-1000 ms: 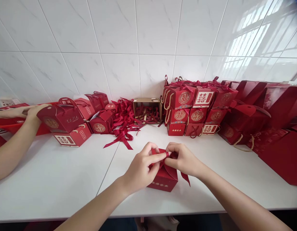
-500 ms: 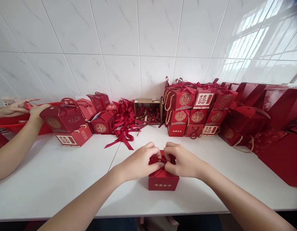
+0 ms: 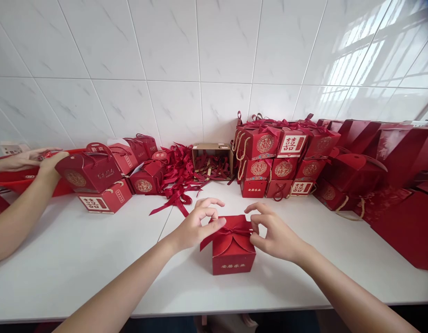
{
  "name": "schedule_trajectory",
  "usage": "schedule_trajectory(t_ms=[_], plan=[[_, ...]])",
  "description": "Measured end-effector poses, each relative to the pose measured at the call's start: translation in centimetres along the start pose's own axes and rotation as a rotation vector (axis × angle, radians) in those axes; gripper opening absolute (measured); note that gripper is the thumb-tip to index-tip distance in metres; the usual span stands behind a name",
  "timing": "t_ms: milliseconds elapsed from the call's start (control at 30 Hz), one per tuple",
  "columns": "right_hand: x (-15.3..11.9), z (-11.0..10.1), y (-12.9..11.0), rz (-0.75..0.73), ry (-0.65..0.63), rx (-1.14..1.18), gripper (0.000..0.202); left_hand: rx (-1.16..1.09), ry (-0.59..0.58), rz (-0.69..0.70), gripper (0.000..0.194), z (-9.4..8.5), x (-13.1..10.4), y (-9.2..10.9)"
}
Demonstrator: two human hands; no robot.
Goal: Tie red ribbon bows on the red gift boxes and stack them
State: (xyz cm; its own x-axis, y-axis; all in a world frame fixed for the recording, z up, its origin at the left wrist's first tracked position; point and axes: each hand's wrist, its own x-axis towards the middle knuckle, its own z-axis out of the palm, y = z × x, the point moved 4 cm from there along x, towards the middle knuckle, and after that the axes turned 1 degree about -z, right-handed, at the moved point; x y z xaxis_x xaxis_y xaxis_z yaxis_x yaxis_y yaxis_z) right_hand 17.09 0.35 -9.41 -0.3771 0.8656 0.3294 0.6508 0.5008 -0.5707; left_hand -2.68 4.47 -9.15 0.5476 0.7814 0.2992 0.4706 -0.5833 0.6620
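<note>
A small red box (image 3: 233, 264) with gold characters on its front stands on the white table, its curved top flaps folded together. Across the top lies a dark red ribbon (image 3: 233, 231), knotted in the middle, with one tail hanging over the left side. My left hand (image 3: 200, 225) is at the box's upper left, fingers curled but apart, thumb just above the ribbon. At the upper right, my right hand (image 3: 273, 231) has its thumb and forefinger round the ribbon's right end.
Stacked red boxes (image 3: 285, 169) stand at the back right, beside large red bags (image 3: 401, 208). Behind my hands are loose ribbons (image 3: 179, 169) and an open carton (image 3: 211, 147) of strips. More boxes (image 3: 92, 173) stand left, near another person's hands (image 3: 43, 162) over a red basin (image 3: 66, 185).
My hands have moved apart from the middle of the box top, uncovering the knot and the left ribbon tail. The other person's hands at the left have come closer together.
</note>
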Motion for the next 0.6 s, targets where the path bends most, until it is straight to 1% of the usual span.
schedule_trajectory(t_ms=[67,133,233,333,400,467,500,533,600], plan=[[-0.3,0.1,-0.5,-0.057,0.023,-0.032,0.018,0.227,0.055,0.029,0.041,-0.3,0.6,-0.1],[-0.5,0.3,-1.0,-0.114,0.057,-0.063,0.021,0.434,0.106,0.07,0.045,-0.6,1.0,-0.4],[-0.8,0.5,-1.3,-0.134,0.099,-0.077,0.023,0.586,0.132,0.108,0.046,-0.8,1.4,-1.2],[-1.1,0.7,-1.1,-0.128,0.126,-0.077,0.024,0.654,0.168,0.142,0.045,-0.7,1.2,-1.7],[-1.4,0.8,-0.9,-0.147,0.158,-0.069,0.021,0.672,0.205,0.136,0.044,-0.4,1.1,-2.0],[-2.0,1.0,-0.7,-0.173,0.232,-0.055,0.011,0.658,0.255,0.093,0.042,0.1,1.1,-2.2],[-2.3,1.1,-0.7,-0.191,0.278,-0.059,0.01,0.641,0.283,0.066,0.041,0.4,1.2,-2.3],[-2.7,1.4,-0.6,-0.219,0.319,-0.082,0.018,0.614,0.307,0.041,0.04,0.8,1.4,-2.3],[-3.3,2.2,-0.7,-0.305,0.354,-0.196,0.044,0.546,0.34,0.0,0.039,1.8,2.2,-2.2]])
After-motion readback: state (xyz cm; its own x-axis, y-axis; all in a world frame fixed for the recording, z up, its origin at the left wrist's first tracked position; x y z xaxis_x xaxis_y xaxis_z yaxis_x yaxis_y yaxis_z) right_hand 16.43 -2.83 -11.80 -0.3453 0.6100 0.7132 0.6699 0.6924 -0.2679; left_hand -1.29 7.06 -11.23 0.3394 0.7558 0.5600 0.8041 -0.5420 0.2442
